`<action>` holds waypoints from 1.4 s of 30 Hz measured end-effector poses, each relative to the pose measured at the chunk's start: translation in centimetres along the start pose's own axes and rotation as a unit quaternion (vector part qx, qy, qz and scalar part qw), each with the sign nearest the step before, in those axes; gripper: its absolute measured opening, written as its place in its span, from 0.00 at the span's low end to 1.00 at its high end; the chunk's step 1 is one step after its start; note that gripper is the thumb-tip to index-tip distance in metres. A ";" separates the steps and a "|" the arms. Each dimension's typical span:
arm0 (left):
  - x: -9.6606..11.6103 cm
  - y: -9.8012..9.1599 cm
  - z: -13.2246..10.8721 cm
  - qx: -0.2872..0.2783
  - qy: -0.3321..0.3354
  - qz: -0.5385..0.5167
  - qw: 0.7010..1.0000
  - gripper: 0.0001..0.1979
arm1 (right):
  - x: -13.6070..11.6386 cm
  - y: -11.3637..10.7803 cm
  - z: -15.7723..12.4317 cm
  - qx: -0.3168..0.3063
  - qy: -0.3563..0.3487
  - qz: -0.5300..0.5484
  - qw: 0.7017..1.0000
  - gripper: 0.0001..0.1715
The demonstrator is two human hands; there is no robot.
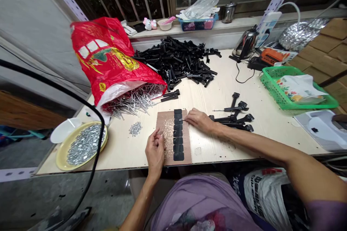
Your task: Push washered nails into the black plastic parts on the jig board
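Observation:
A brown board (187, 151) lies at the table's front edge, with a column of several black rectangular pieces (178, 140) and small pale bits (168, 133) scattered to their left. My right hand (199, 119) pinches a thin metal tool or pin, its tip over one of the upper black pieces. My left hand (155, 149) rests at the board's left edge, fingers curled together; anything between them is too small to make out. Several black clip-like parts (235, 119) lie right of my right hand. A little heap of silvery bits (135, 129) sits left of the board.
A red bag (114, 57) spills metal pins (135, 99) at the left. Behind is a large pile of black parts (181, 59). A yellow bowl (61, 158) of metal washers stands front left; a green basket (282, 97), kettle (245, 43) and white tray (311, 126) are right.

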State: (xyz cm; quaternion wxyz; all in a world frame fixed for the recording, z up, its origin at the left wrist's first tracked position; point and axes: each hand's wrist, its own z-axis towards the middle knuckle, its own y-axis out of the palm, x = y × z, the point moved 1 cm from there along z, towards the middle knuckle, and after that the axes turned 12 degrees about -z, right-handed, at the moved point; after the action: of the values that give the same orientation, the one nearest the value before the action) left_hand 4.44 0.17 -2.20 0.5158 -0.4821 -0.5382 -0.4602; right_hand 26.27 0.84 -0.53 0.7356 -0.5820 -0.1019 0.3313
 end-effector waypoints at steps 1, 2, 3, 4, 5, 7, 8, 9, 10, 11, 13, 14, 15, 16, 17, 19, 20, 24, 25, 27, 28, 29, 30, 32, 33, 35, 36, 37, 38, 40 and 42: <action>0.0 0.0 0.0 -0.001 0.000 0.000 1.000 0.23 | -0.1 -0.2 -0.1 -0.007 -0.020 0.009 1.000 0.17; 0.0 0.0 0.0 -0.002 -0.001 0.000 1.000 0.23 | -0.3 -0.4 -0.2 -0.021 -0.063 0.026 0.997 0.16; 0.0 0.0 0.0 -0.002 -0.002 0.000 1.000 0.23 | -0.5 -0.5 -0.3 -0.030 -0.090 0.037 0.995 0.15; 0.0 0.0 0.0 -0.002 -0.004 -0.001 1.000 0.22 | -0.5 -0.6 -0.3 -0.036 -0.105 0.045 0.993 0.14; 0.0 0.0 -0.1 0.000 -0.004 -0.001 1.000 0.22 | -0.5 -0.6 -0.3 -0.027 -0.086 0.044 0.995 0.16; 0.0 0.1 -0.1 0.000 0.001 -0.006 1.000 0.22 | -0.2 -0.4 -0.3 -0.008 -0.027 0.029 0.999 0.21; 0.0 0.1 -0.1 -0.002 0.004 -0.010 1.000 0.22 | -0.1 -0.3 -0.2 -0.008 -0.017 0.024 1.000 0.22; 0.0 0.1 -0.1 -0.003 0.006 -0.013 1.000 0.22 | -0.2 -0.1 -0.2 -0.018 -0.030 0.019 0.999 0.22; 0.0 0.1 -0.1 -0.004 0.006 -0.017 1.000 0.22 | -0.3 0.2 -0.3 -0.029 -0.052 0.018 0.998 0.21; 0.0 0.1 -0.1 -0.004 0.006 -0.020 1.000 0.22 | -0.5 0.4 -0.3 -0.038 -0.075 0.019 0.996 0.21; -0.1 0.1 -0.1 -0.001 0.003 -0.022 1.000 0.22 | -0.9 0.8 -0.4 -0.040 -0.098 0.028 0.994 0.19; -0.1 0.1 -0.1 0.000 0.003 -0.022 1.000 0.22 | -1.0 1.0 -0.4 -0.031 -0.088 0.035 0.995 0.18; -0.1 0.1 -0.1 0.000 0.002 -0.024 1.000 0.22 | -0.9 1.1 -0.4 -0.019 -0.068 0.044 0.997 0.17; -0.1 0.1 -0.1 0.000 0.001 -0.027 1.000 0.22 | -0.7 1.1 -0.4 -0.008 -0.045 0.051 0.998 0.15; -0.1 0.1 -0.2 0.000 -0.001 -0.029 1.000 0.22 | -0.3 1.1 -0.6 0.001 -0.017 0.053 0.998 0.14; 0.0 0.0 -0.3 0.000 -0.004 -0.031 1.000 0.22 | 1.1 1.0 -1.2 0.022 0.054 0.031 0.998 0.13; 0.0 -0.1 -0.3 0.001 -0.005 -0.029 1.000 0.23 | 2.0 0.8 -1.8 0.033 0.090 0.006 0.995 0.13; 0.0 -0.3 -0.4 0.008 -0.005 -0.016 1.000 0.24 | 6.1 -0.4 -5.1 0.044 0.165 -0.139 0.975 0.15; 0.0 -0.4 -0.3 0.012 -0.003 -0.013 1.000 0.24 | 6.9 -0.8 -5.7 0.042 0.167 -0.174 0.970 0.15; -0.2 -0.5 -0.3 0.017 0.004 -0.014 1.000 0.24 | 8.2 -1.8 -6.2 0.049 0.181 -0.241 0.952 0.14; -0.3 -0.5 -0.3 0.019 0.006 -0.018 1.000 0.24 | 8.5 -2.2 -5.7 0.056 0.182 -0.266 0.945 0.13; -0.4 -0.4 -0.3 0.020 0.008 -0.023 0.999 0.24 | 8.6 -2.5 -4.9 0.064 0.179 -0.282 0.940 0.13; -0.5 -0.4 -0.3 0.019 0.006 -0.029 0.999 0.23 | 8.4 -2.6 -3.5 0.071 0.169 -0.287 0.940 0.13; -0.7 -0.3 -0.5 0.014 0.000 -0.041 0.999 0.22 | 7.5 -2.1 0.4 0.073 0.130 -0.265 0.953 0.14; -0.8 -0.4 -0.5 0.009 -0.004 -0.046 0.999 0.22 | 7.0 -1.5 2.7 0.072 0.104 -0.247 0.961 0.14; -0.6 -1.1 -0.5 0.005 0.002 -0.041 0.999 0.20 | 6.1 0.2 7.6 0.057 0.060 -0.224 0.971 0.16; -0.4 -1.8 -0.3 0.013 0.016 -0.024 1.000 0.19 | 5.7 1.3 10.0 0.053 0.038 -0.221 0.973 0.16; -0.2 -2.7 -0.1 0.027 0.037 0.007 0.999 0.18 | 5.5 2.4 12.1 0.051 0.018 -0.221 0.974 0.16; 0.1 -3.8 0.3 0.046 0.062 0.048 0.996 0.17 | 5.4 3.4 13.9 0.046 0.003 -0.222 0.974 0.15; 0.5 -6.4 1.2 0.081 0.112 0.141 0.980 0.15 | 5.5 5.2 16.6 0.030 -0.017 -0.228 0.973 0.14; 0.5 -9.0 2.2 0.081 0.139 0.222 0.962 0.14 | 5.8 6.5 18.1 0.008 -0.026 -0.236 0.971 0.13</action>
State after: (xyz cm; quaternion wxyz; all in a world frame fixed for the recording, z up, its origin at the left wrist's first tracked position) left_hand -4.74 1.36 -1.74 0.7123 -0.4772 -0.3759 -0.3515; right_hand 18.64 19.26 -2.42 0.7950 -0.5266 -0.2527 0.1641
